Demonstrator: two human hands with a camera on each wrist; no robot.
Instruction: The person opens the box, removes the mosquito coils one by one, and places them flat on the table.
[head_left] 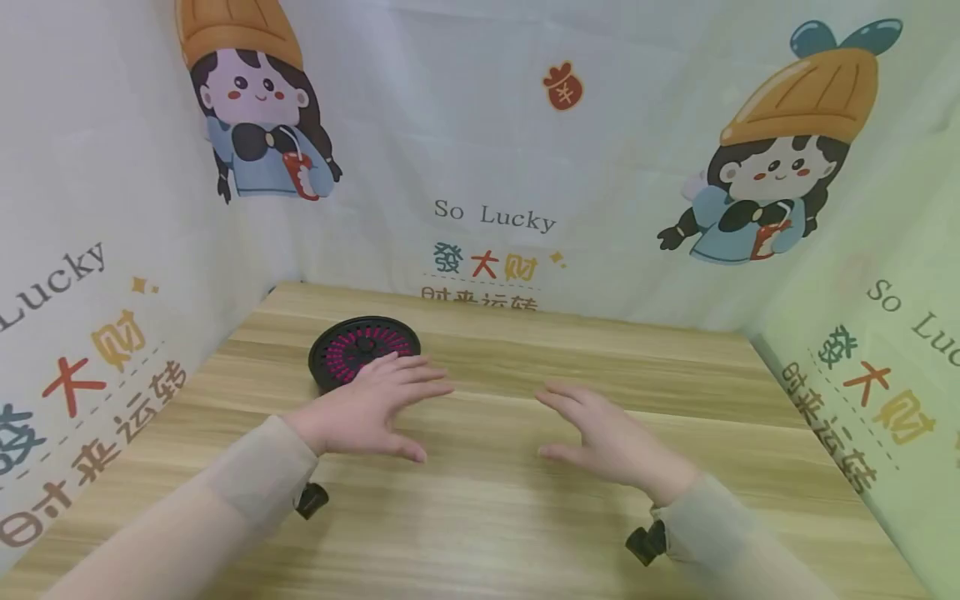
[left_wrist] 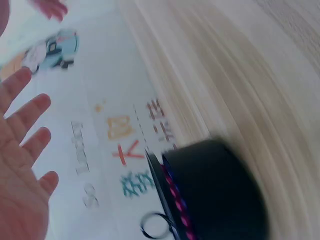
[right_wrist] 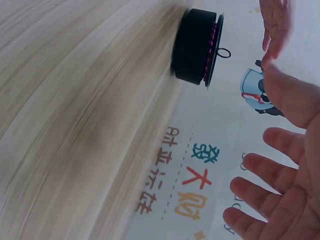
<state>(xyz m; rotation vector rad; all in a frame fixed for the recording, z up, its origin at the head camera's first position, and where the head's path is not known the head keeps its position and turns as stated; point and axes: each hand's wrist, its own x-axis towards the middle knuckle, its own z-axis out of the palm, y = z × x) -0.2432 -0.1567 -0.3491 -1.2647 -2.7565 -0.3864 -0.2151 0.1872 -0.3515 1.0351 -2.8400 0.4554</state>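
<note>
A round black container (head_left: 365,340) stands on the table at the far left in the head view. Its lid has radial slots showing pink, and a small ring (right_wrist: 224,53) sticks up from the lid's middle. My left hand (head_left: 375,406) hovers in front of the container, overlapping its near edge in the head view, with fingers spread and nothing held. Across from it, my right hand (head_left: 609,435) is raised over the table, palm inward, its thumb apart from the fingers and nothing in it. Both wrist views show the container from the side.
The wood-grain table (head_left: 480,517) lies under both hands. Printed white cloth (head_left: 420,125) hangs along its back and both sides, with cartoon figures and lettering. A small black device (head_left: 311,500) sits at the left wrist, another black device (head_left: 647,543) at the right.
</note>
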